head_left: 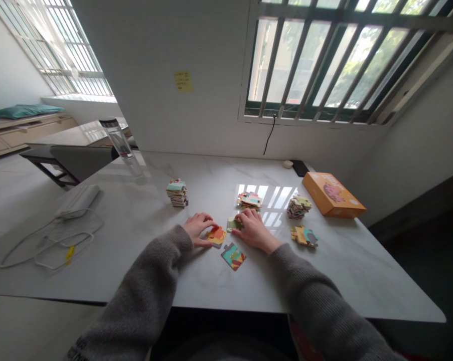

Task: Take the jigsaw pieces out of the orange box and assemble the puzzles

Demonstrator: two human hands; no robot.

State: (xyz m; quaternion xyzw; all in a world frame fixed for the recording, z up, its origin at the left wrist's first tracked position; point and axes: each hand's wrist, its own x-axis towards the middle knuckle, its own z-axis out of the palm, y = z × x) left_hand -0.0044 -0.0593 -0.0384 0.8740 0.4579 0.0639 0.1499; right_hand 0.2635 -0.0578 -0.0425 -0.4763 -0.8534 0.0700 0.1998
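Observation:
On the white marbled table (pixel 143 281), my left hand (pixel 198 228) is closed on an orange and yellow puzzle piece (pixel 217 235), thumb and fingers at its edges. My right hand (pixel 256 230) has its fingers on a green and cream puzzle piece (pixel 233 225), partly covering it. Between my hands and nearer to me lies a teal puzzle piece (pixel 234 256) with red and yellow shapes, untouched. The pieces under my two hands lie close together; whether they touch is hard to tell.
Puzzle-piece stacks stand at left (pixel 177 194) and right (pixel 298 207), with a low pile (pixel 249 200) between. Loose pieces (pixel 304 236) lie right, near an orange box (pixel 333 195) and black phone (pixel 300 168). Left are a bottle (pixel 118 140), a white device (pixel 78 201) and cables.

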